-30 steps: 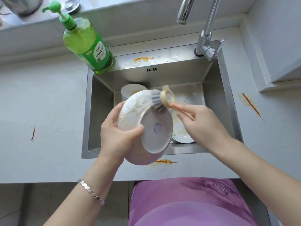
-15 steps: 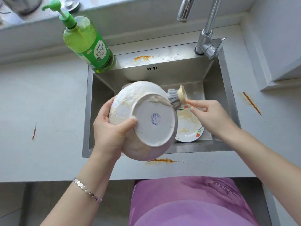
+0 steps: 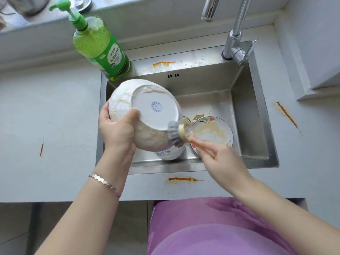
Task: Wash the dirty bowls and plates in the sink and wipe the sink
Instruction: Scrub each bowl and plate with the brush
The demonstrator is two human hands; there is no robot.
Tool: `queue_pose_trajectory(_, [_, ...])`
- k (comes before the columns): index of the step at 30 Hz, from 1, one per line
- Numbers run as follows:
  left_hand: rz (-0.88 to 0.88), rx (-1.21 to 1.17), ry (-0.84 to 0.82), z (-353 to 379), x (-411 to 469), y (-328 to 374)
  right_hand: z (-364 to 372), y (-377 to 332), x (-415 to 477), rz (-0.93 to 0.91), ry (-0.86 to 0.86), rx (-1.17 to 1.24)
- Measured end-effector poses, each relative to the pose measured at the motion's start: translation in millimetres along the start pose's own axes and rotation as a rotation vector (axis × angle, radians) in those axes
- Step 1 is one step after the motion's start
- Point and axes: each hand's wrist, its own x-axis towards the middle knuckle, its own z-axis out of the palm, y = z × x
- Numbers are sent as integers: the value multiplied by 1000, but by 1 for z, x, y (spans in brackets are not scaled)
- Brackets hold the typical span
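two bare hands were at work over a stainless steel sink (image 3: 257,111) set in a pale grey countertop (image 3: 46,116).

left hand (image 3: 117,129): closed around the rim of a large white bowl (image 3: 147,115), thumb pressed on the outside near the foot ring, fingers wrapped behind the rim. bowl was held above the left part of the basin, turned bottom toward the camera, a blue mark at the centre of its base, foam and yellowish residue over its outer wall. a silver bracelet (image 3: 104,181) sat on the left wrist.

right hand (image 3: 219,159): fingers pinched on the wooden handle of a dish brush (image 3: 181,133), whose grey bristles touched the lower right side of the bowl.

in the basin: a plate (image 3: 219,131) with painted decoration and a yellow smear, lying flat on the floor of the sink to the right of the brush; a blue-patterned bowl (image 3: 169,152), partly hidden under the held bowl, near the front wall.

on the back left corner of the sink rim: a green dish soap pump bottle (image 3: 99,50), upright. at the back right: a chrome faucet (image 3: 237,35).

orange-brown stains (image 3: 184,179) marked the countertop in front of the sink, to its right and left, and the back ledge of the sink.

a purple garment (image 3: 211,229) filled the lower part of the view.
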Motion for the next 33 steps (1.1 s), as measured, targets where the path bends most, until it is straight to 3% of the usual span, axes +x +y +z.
queue_pose_trajectory(2, [9,-12,44,4,6,1,8,1,-3,-126,-4,-136])
queue_pose_trajectory(7, [-5,-69,97,12,2,1,4,22,25,49,156,-60])
queue_pose_trajectory(11, [27,-40,115,14,0,2,21,1,0,-220,111,-170])
queue_pose_trajectory(15, [-24,-66,132,14,0,3,8,21,19,-52,207,-149])
queue_pose_trajectory(19, [12,-73,126,15,-3,5,15,3,2,-240,161,-218])
queue_pose_trajectory(23, [15,-94,108,14,-7,7,2,23,20,-6,155,-118])
queue_pose_trajectory(27, [32,-88,81,14,-10,9,6,14,1,-171,133,-68])
queue_pose_trajectory(31, [24,-98,51,14,-15,11,1,30,10,38,122,102])
queue_pose_trajectory(33, [40,-70,35,15,-17,10,-1,28,8,32,100,145])
